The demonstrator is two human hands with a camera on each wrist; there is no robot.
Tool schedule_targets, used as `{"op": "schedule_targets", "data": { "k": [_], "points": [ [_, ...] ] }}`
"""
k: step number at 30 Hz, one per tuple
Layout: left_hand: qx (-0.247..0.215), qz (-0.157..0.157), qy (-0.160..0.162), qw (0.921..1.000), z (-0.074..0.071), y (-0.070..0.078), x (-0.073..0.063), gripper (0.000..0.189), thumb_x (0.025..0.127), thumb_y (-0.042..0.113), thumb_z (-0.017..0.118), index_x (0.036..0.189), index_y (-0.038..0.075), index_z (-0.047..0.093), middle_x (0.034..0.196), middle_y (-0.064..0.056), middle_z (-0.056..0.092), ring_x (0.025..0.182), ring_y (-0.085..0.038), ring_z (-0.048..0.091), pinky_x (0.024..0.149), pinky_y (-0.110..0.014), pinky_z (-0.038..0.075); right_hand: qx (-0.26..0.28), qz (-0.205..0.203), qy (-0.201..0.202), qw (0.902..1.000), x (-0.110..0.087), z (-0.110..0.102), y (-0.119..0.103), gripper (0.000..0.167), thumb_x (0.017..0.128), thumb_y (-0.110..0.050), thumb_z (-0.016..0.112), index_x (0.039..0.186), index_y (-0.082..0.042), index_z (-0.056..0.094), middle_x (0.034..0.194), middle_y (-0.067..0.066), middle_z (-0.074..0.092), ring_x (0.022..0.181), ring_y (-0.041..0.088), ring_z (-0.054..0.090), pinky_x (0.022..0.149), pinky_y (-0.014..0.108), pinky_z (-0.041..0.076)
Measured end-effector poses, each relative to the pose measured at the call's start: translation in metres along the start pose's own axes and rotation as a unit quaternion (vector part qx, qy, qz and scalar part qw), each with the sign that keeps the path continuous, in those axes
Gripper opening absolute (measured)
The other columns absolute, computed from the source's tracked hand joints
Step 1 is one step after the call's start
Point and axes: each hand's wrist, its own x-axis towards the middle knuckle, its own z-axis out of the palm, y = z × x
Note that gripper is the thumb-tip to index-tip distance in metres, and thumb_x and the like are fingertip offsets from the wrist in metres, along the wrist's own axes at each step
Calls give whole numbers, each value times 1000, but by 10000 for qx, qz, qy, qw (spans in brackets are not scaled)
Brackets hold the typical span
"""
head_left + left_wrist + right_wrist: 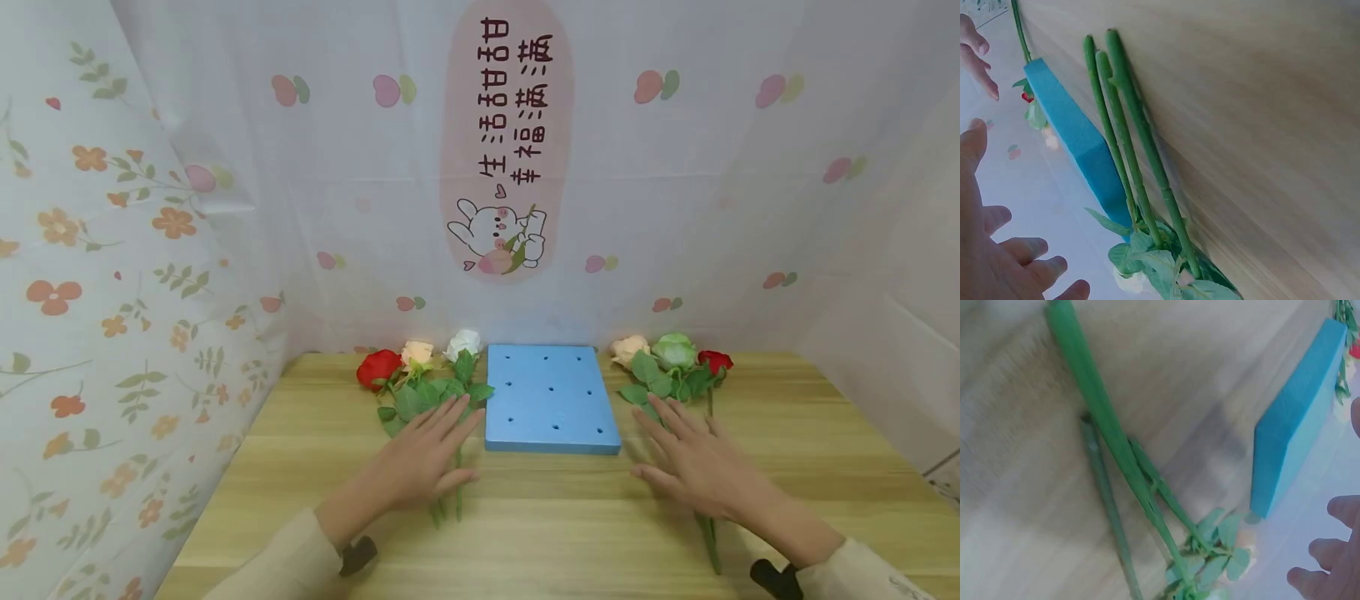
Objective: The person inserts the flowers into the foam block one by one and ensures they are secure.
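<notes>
Both hands hover with fingers spread, holding nothing. My left hand is over the stems of the left flower group: a red rose, a peach rose and a white rose. Over the right group is my right hand, near a second peach rose, a green rose and another red rose. Between the hands lies a blue board with several small holes. In the left wrist view, three green stems lie side by side; the right wrist view shows three stems, two crossing.
The flowers and board lie on a wood-grain table. Behind it hangs a pale printed cloth with a rabbit picture, and a flowered cloth covers the left side. Dark straps sit at the wrists.
</notes>
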Motion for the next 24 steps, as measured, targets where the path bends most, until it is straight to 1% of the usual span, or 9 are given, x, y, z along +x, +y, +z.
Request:
{"op": "schedule_targets", "data": {
  "k": [5, 8, 11, 14, 17, 20, 22, 24],
  "points": [
    [-222, -128, -37, 9997, 0, -1, 11, 77, 99, 53, 45, 157, 14, 15, 160, -17, 19, 146, -36, 22, 110, -53, 33, -26, 16, 27, 10000, 9, -6, 8, 75, 94, -59, 51, 148, -9, 40, 155, 22, 30, 136, 48, 34, 94, 73, 35],
    [-546, -271, -124, 9981, 2, -1, 16, 77, 98, 54, 45, 158, 15, 14, 160, -17, 20, 146, -37, 22, 110, -55, 33, -32, 29, 16, 10000, 13, -9, 12, 76, 95, -59, 49, 149, -7, 38, 153, 25, 31, 134, 51, 35, 92, 71, 38],
    [-830, -415, -183, 9955, 5, 1, 22, 78, 98, 55, 46, 158, 15, 15, 160, -17, 21, 146, -37, 22, 110, -57, 32, 92, 111, -36, 9999, 17, -10, 19, 77, 95, -58, 49, 149, -5, 37, 152, 28, 30, 133, 53, 35, 92, 71, 38],
    [-1004, -578, -244, 9930, 10, 5, 28, 80, 97, 55, 47, 157, 13, 15, 159, -18, 21, 145, -39, 23, 110, -58, 31, 297, 305, -110, 9990, 21, -10, 27, 77, 96, -56, 49, 148, -1, 36, 151, 32, 28, 132, 55, 33, 95, 69, 36],
    [-1255, -830, -349, 9880, 15, 12, 33, 82, 97, 55, 48, 157, 12, 13, 159, -19, 20, 145, -40, 23, 110, -58, 29, 583, 669, -284, 9957, 25, -10, 35, 80, 97, -56, 48, 148, 3, 33, 151, 36, 25, 132, 57, 30, 98, 69, 34],
    [-1651, -1122, -425, 9790, 17, 20, 35, 84, 96, 54, 50, 158, 13, 11, 160, -18, 17, 146, -37, 21, 112, -57, 27, 802, 989, -444, 9909, 28, -10, 42, 83, 98, -57, 44, 149, 6, 29, 149, 39, 23, 131, 60, 29, 97, 70, 33],
    [-1875, -1289, -389, 9730, 18, 25, 37, 84, 96, 54, 51, 158, 15, 10, 160, -17, 17, 146, -35, 21, 111, -57, 28, 936, 1148, -503, 9877, 29, -10, 47, 85, 98, -58, 43, 149, 8, 27, 149, 40, 23, 129, 60, 30, 96, 71, 33],
    [-2005, -1452, -285, 9685, 18, 29, 38, 85, 95, 54, 53, 158, 14, 11, 160, -17, 18, 146, -34, 23, 111, -57, 29, 1112, 1294, -516, 9840, 31, -11, 52, 87, 98, -59, 42, 148, 10, 26, 147, 40, 26, 127, 60, 33, 95, 71, 34]
  ]
}}
